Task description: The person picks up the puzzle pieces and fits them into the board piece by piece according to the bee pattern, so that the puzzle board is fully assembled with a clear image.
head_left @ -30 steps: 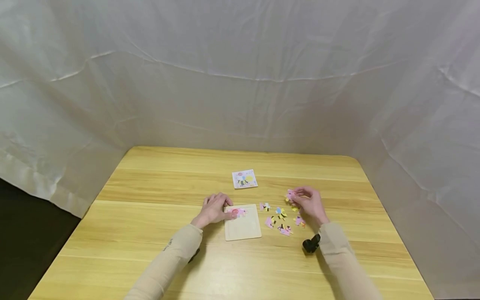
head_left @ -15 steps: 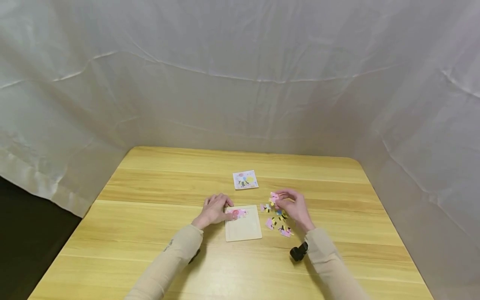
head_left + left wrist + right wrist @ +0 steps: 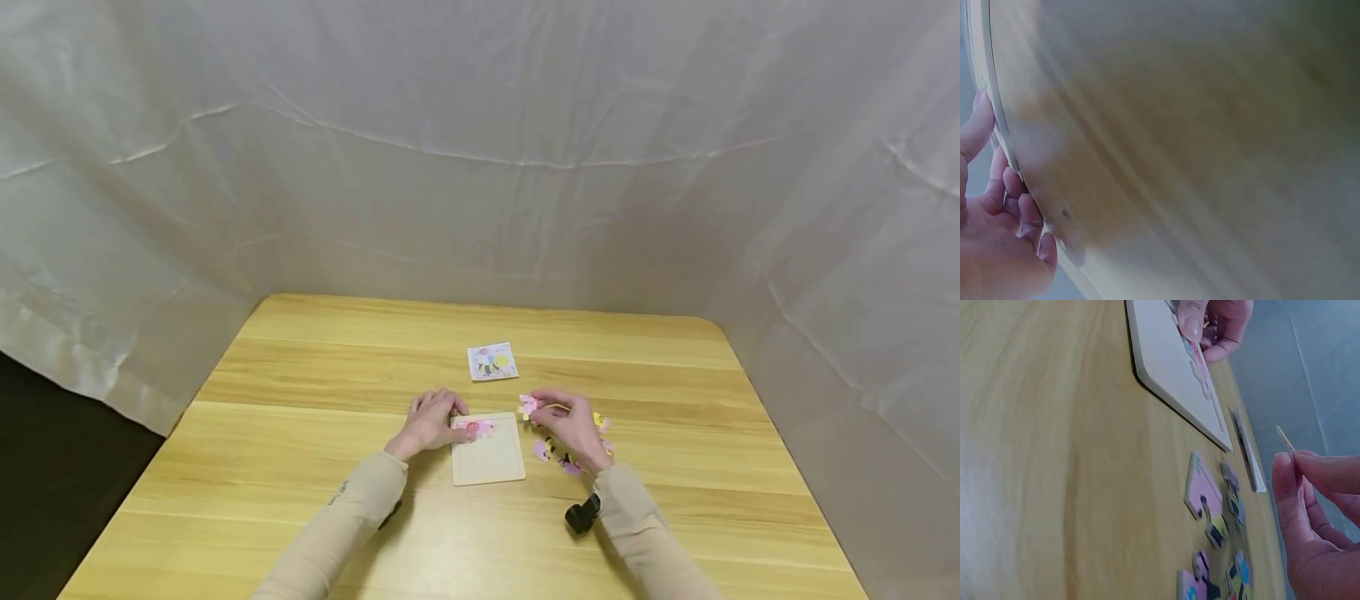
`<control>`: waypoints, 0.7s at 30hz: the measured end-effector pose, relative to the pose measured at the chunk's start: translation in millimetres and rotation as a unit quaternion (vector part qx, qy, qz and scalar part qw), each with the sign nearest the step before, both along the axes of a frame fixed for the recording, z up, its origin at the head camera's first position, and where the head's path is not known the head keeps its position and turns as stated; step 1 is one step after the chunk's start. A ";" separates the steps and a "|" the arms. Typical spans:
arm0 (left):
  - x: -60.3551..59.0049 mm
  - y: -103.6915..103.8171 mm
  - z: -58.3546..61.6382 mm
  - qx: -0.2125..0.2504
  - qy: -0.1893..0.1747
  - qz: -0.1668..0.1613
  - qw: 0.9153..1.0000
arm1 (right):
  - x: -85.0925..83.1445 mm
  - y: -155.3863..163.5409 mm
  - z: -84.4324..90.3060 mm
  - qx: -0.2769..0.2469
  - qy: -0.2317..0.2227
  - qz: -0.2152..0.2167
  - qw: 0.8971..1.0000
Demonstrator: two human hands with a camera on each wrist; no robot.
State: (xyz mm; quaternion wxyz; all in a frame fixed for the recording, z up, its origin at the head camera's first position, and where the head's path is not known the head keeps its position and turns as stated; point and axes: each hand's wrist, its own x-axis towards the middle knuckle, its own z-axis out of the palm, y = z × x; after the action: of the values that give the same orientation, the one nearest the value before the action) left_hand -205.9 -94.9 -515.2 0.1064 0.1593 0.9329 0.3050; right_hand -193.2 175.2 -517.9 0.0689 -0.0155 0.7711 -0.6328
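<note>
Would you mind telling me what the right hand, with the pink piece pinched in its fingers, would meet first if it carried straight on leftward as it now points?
Probably the puzzle board, near its upper right corner; the right hand holds the pink piece just beside it, though height above the table is unclear.

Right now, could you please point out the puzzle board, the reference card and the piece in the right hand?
puzzle board (image 3: 491, 460), head view, bare lower part.
reference card (image 3: 492, 362), head view, printed middle.
piece (image 3: 528, 405), head view, pink face beside the fingertips.
</note>
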 end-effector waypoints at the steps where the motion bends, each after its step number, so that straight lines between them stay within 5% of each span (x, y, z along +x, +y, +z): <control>1: 0.1 0.0 0.0 0.001 0.000 0.000 1.000 | 0.3 -1.8 -0.3 0.001 -0.002 0.002 1.000; 21: 0.4 0.0 1.7 0.008 -0.001 0.000 1.000 | -1.0 -23.8 -1.6 0.097 -0.005 0.037 0.995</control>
State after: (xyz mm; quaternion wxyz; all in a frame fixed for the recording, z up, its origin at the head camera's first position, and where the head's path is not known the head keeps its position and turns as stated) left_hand -205.5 -94.9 -513.5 0.1062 0.1601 0.9301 0.3130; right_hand -194.2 151.5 -519.5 0.0971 -0.0338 0.8274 -0.5521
